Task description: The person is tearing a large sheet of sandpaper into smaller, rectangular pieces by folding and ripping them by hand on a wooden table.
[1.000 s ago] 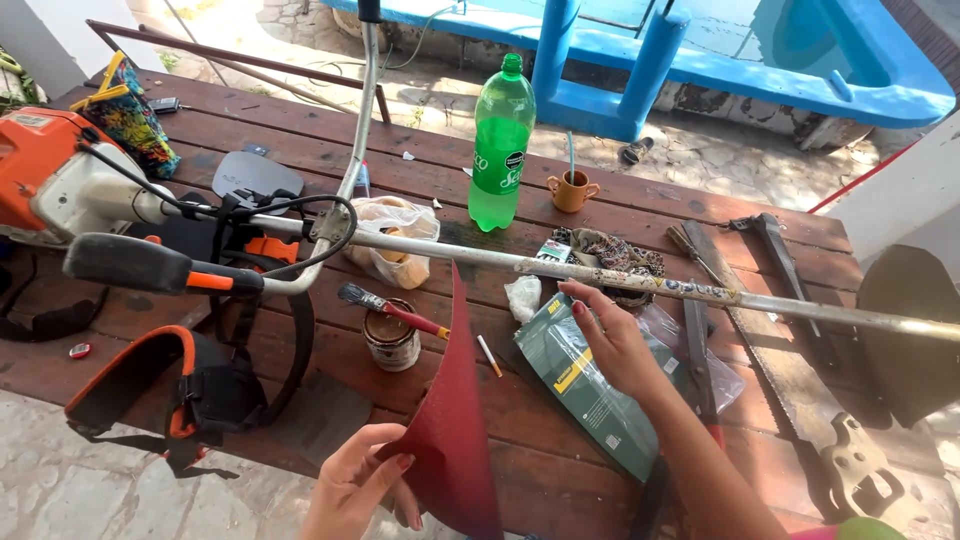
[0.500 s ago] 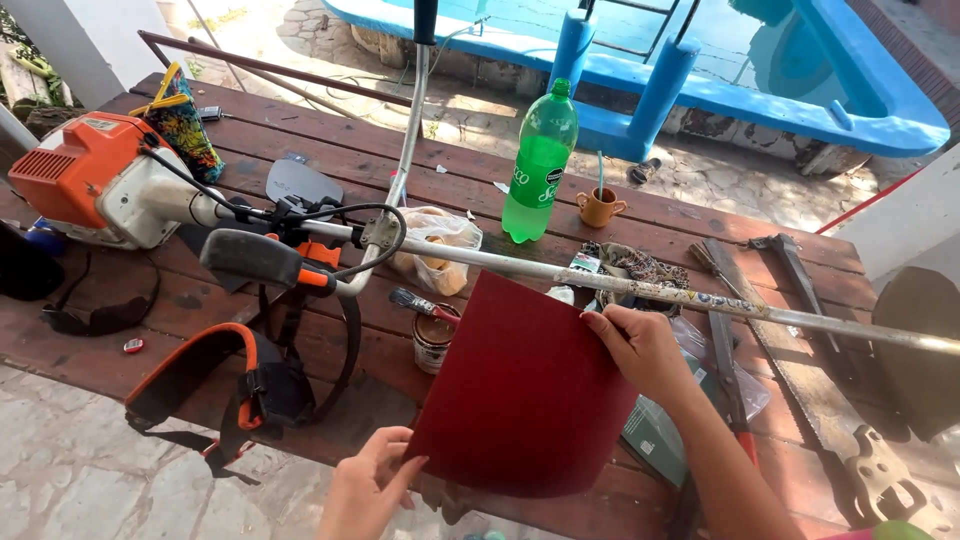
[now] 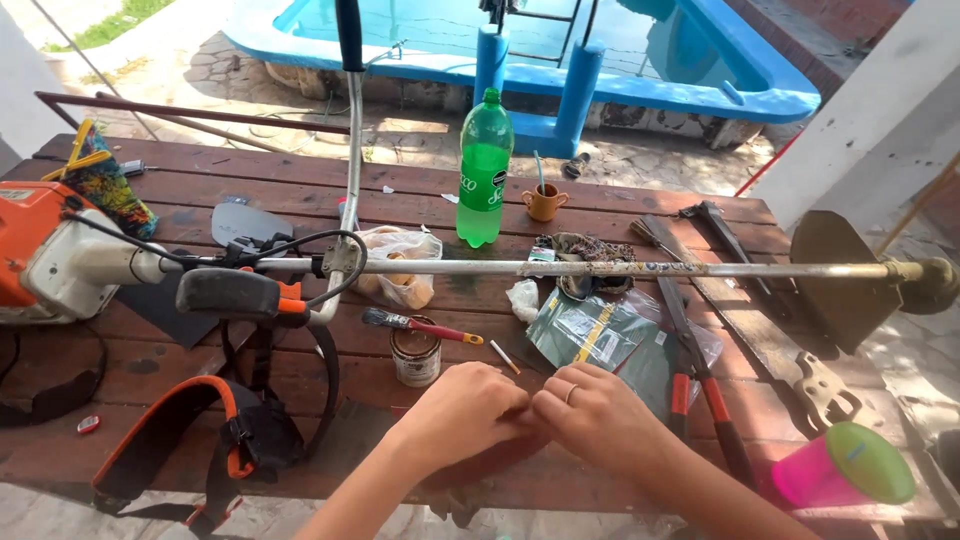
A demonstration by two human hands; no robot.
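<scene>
Hands: left hand (image 3: 462, 408) and right hand (image 3: 590, 412) curled together, fingertips meeting, pressing a dark red sheet (image 3: 480, 462) against the near desk (image 3: 330, 195) edge. Sheet mostly hidden beneath them; grip unclear. Folding or creasing step, judged; next calls for firm, even pressure.

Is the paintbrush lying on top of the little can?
Yes, the paintbrush with the red handle lies flat across the top of the small can on the wooden table.
</scene>
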